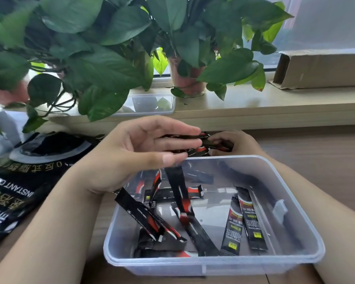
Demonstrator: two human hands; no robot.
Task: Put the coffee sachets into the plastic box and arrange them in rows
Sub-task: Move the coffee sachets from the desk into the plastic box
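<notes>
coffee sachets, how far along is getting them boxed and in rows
Done: several sachets are in the plastic box, mostly jumbled; only two at the right lie side by side. In hand: the right hand grips a bunch, left hand touching it. Left: drop those in, straighten rows.

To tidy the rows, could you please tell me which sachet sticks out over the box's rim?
The sachet leaning over the left wall of the plastic box, below the left hand; the others stay within it.
</notes>
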